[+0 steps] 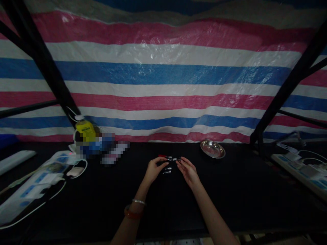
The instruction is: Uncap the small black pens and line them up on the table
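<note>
My left hand (154, 169) is closed in a pinch, thumb and forefinger pressed together at the near end of a small dark piece with a silver part (174, 159). My right hand (188, 170) is also closed, its fingertips on the dark end of what seems to be the same slim piece. It is too small to name. Just behind my left fingertips lies a red-ended slim object (161, 156). Between the hands, two small shiny metal pieces (167, 172) rest on the black table (163, 200).
A round metal dish (213, 149) stands at the back right. On the left are a power strip (33, 185) with cables, a yellow bottle (85, 130) and blurred items. Another power strip (301, 170) is at far right. Striped sheeting (163, 75) hangs behind, between black frame bars.
</note>
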`<action>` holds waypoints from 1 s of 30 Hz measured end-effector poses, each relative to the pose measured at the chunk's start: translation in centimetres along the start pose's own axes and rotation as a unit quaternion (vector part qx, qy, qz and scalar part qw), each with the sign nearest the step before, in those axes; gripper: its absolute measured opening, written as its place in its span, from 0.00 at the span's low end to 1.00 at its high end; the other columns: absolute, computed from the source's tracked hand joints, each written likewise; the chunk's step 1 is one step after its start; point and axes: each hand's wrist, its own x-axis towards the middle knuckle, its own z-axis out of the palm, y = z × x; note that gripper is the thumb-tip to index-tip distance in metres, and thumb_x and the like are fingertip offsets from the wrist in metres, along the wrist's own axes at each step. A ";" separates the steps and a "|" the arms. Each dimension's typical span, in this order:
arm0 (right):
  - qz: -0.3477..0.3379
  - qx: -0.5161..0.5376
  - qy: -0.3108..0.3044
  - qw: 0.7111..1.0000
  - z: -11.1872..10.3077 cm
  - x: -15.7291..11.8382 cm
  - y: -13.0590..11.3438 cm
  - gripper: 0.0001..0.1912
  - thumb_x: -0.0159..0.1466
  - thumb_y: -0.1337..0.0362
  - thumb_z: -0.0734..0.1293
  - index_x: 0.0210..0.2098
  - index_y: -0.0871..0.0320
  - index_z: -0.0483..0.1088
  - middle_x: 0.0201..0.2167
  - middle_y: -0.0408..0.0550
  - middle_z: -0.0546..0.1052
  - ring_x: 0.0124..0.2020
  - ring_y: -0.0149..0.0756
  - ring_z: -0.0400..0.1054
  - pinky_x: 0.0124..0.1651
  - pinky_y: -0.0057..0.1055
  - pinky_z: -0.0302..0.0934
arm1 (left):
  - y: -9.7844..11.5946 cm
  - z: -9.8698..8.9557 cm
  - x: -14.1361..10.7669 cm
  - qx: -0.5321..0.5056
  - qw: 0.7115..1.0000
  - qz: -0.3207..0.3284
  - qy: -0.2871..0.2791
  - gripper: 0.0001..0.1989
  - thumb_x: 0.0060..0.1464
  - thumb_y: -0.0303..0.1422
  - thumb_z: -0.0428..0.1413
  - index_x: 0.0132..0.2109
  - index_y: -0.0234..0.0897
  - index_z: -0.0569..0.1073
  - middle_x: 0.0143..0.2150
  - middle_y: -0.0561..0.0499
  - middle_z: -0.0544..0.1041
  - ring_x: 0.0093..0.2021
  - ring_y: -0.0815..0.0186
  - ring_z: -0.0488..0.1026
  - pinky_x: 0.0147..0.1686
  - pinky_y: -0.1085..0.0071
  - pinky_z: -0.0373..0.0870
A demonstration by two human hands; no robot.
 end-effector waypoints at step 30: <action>-0.247 -0.232 0.028 0.940 1.4 -1.5 0.1 0.15 0.51 0.56 0.71 0.35 0.59 0.76 0.33 0.50 0.79 0.32 0.38 0.72 0.40 0.36 0.66 | 0.9 0.7 -0.1 -0.129 0.988 -0.083 -0.022 0.16 0.39 0.39 0.63 0.35 0.33 0.76 0.34 0.46 0.79 0.35 0.63 0.75 0.36 0.69 0.69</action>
